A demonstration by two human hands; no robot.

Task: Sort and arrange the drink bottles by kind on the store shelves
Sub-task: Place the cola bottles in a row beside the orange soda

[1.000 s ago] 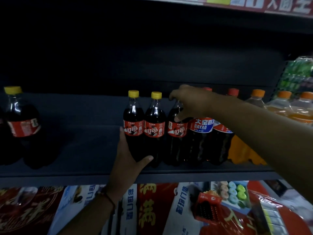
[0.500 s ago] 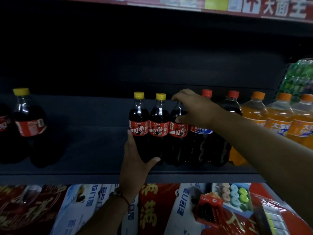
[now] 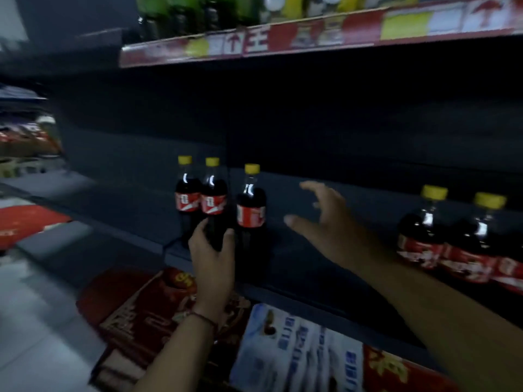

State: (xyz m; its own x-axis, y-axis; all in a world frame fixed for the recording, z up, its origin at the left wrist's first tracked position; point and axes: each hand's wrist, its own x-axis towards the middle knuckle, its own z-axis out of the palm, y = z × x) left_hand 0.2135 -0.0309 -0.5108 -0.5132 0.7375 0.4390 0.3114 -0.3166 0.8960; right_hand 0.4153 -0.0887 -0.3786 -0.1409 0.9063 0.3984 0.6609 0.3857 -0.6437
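Note:
Three cola bottles with yellow caps and red labels stand on the dark shelf (image 3: pixel 297 261) left of centre. My left hand (image 3: pixel 212 258) is wrapped around the lower body of the middle cola bottle (image 3: pixel 212 205). The left bottle (image 3: pixel 185 198) stands close behind it and the right bottle (image 3: pixel 251 210) just beside my hand. My right hand (image 3: pixel 325 222) hovers open, fingers spread, to the right of that bottle and touches nothing. Two more yellow-capped cola bottles (image 3: pixel 424 233) stand together at the far right of the same shelf.
A shelf above carries green and yellow bottles (image 3: pixel 198 12) behind a red price strip (image 3: pixel 283 41). Below the dark shelf lie red and blue-white packages (image 3: pixel 297 349). Snack goods (image 3: pixel 28 137) sit at the far left beside a light floor.
The view has swung left along the shelf. My left hand left the right-hand cola group and now grips a bottle in the left group. My right hand let go and opened.

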